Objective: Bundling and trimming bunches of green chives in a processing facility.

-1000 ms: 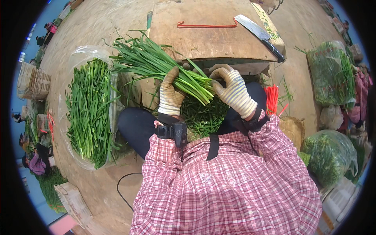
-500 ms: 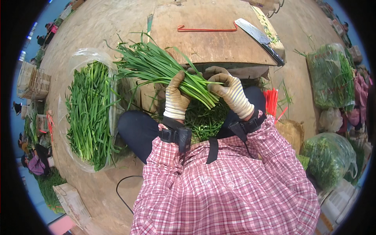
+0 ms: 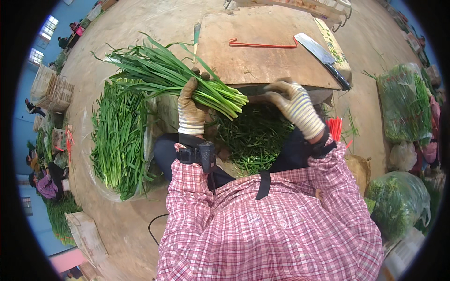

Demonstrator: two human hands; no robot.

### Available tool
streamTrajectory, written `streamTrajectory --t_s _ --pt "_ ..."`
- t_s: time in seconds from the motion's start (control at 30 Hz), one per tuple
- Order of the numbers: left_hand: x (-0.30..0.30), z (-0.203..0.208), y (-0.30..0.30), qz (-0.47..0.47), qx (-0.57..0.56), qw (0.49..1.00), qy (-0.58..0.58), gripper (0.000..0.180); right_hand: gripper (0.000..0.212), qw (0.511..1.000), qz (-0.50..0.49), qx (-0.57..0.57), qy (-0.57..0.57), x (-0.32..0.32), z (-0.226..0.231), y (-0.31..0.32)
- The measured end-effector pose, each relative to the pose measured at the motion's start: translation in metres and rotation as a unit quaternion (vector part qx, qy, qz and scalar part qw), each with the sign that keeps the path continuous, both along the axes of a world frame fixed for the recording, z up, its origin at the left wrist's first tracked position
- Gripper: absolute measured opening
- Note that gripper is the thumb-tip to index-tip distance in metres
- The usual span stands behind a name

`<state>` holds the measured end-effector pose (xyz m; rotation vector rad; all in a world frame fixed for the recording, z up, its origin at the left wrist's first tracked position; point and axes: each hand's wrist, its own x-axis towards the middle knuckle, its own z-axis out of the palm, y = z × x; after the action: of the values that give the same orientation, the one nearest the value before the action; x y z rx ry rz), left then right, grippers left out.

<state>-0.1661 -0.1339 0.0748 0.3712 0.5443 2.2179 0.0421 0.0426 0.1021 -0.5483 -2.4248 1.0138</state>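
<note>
My left hand (image 3: 191,100), in a striped, brown-stained work glove, is closed around a bunch of garlic chives (image 3: 164,77). Their long flat leaves fan out to the upper left, and the pale cut ends (image 3: 236,100) point right. My right hand (image 3: 290,100), gloved the same way, is apart from the bunch, just right of the stalk ends. Its fingers are stretched out to the left, somewhat blurred, and I see nothing held in them. Below both hands, loose green trimmings (image 3: 248,140) lie heaped between my knees.
A wooden board (image 3: 258,61) ahead bears a thin red strip (image 3: 262,45) and a cleaver (image 3: 321,58). More chives (image 3: 117,140) lie in clear plastic on my left. Red ties (image 3: 334,127) are by my right knee. Bagged greens (image 3: 403,107) stand at the right.
My right hand has let go of the stalk ends and moved right, away from the bunch. My left hand has carried the chives a little to the left. The view has shifted slightly.
</note>
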Motion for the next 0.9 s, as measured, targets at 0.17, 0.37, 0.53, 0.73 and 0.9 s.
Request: streamTrajectory --t_s 0.17,0.37,0.53,0.73,0.9 --pt "0.011 -0.001 0.007 0.004 -0.006 1.000 -0.001 0.031 0.014 0.967 0.053 0.240 0.071 -0.042 0.015 -0.038" --pt "-0.028 0.021 -0.025 0.040 0.043 0.996 0.064 0.034 0.012 0.974 -0.016 0.219 -0.054 0.002 0.000 -0.006" --pt "-0.051 0.050 -0.043 0.068 0.071 0.992 0.076 0.036 0.019 0.960 0.062 0.229 -0.145 -0.004 -0.023 -0.009" --pt "-0.018 0.043 -0.010 0.023 0.077 0.996 0.048 0.043 0.030 0.929 0.143 0.255 0.228 -0.077 0.056 -0.054" --pt "-0.021 0.034 -0.024 0.020 0.044 0.996 0.068 0.040 0.018 0.937 0.155 0.305 0.076 -0.047 0.025 -0.032"
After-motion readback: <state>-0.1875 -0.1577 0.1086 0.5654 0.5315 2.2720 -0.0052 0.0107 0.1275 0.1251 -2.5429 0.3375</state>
